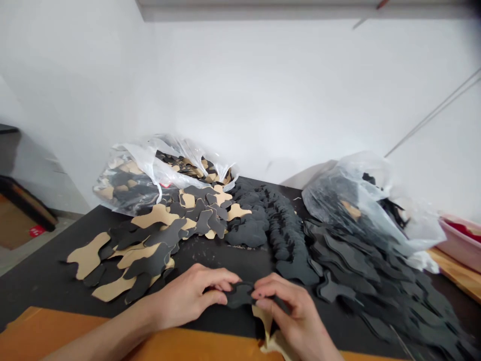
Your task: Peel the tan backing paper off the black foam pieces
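Observation:
My left hand (195, 293) pinches the left end of a small dark curved piece (240, 295) above the front of the black table. Its right end is between the fingers and thumb of my right hand (287, 306). Just below my right fingers hangs a tan scrap (266, 321), partly hidden by that hand. Left of my hands lies a loose heap of tan and dark grey cut pieces (150, 255). Overlapping rows of black pieces (289, 235) stand beyond my hands. More dark pieces (349, 255) are spread in layers to the right.
A clear plastic bag (150, 170) full of tan and dark pieces lies at the back left. Another plastic bag (361, 200) is at the back right, beside a pink bin (460, 245). Orange-brown board (188, 346) runs along the near edge. A white wall stands behind.

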`<state>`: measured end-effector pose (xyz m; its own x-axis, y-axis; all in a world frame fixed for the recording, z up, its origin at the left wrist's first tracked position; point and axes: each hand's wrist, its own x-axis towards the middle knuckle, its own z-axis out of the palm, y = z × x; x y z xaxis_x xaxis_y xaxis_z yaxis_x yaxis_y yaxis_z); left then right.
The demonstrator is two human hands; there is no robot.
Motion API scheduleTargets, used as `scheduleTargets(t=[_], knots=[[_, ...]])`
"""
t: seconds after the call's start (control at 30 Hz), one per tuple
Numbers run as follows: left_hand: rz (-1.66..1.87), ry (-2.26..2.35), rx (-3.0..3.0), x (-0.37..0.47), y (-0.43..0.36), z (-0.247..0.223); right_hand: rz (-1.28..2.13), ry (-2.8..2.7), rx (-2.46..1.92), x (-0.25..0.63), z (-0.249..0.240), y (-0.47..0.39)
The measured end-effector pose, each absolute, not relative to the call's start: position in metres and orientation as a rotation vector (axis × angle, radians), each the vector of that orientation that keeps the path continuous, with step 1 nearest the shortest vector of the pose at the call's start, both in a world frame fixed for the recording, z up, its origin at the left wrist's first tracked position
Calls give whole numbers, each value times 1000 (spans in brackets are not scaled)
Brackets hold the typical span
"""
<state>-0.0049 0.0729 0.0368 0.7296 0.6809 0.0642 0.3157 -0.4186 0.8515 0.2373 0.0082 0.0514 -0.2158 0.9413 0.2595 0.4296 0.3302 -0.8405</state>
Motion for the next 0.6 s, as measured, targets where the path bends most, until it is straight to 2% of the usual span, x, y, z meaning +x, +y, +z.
scheduleTargets(t=[0.13, 0.27, 0.3, 0.37, 0.47, 0.6], knots=[[666, 670, 2224, -6, 78, 35, 410, -1647, -1463, 302, 69, 10], [1010, 843, 2475, -16, 99, 39, -406, -1472, -1660, 362, 88, 26], [1056, 972, 2504, -19, 105, 40, -503, -1483, -1657, 365, 90, 31], [1070, 1256, 2530, -24, 117, 41, -448, -1587, -1620, 355, 89, 38], [999, 1526, 2516, -27, 131, 39, -119, -1829, -1600, 311, 75, 49], [902, 1701, 2500, -23, 138, 34, -226, -2086, -1721, 255, 51, 68]])
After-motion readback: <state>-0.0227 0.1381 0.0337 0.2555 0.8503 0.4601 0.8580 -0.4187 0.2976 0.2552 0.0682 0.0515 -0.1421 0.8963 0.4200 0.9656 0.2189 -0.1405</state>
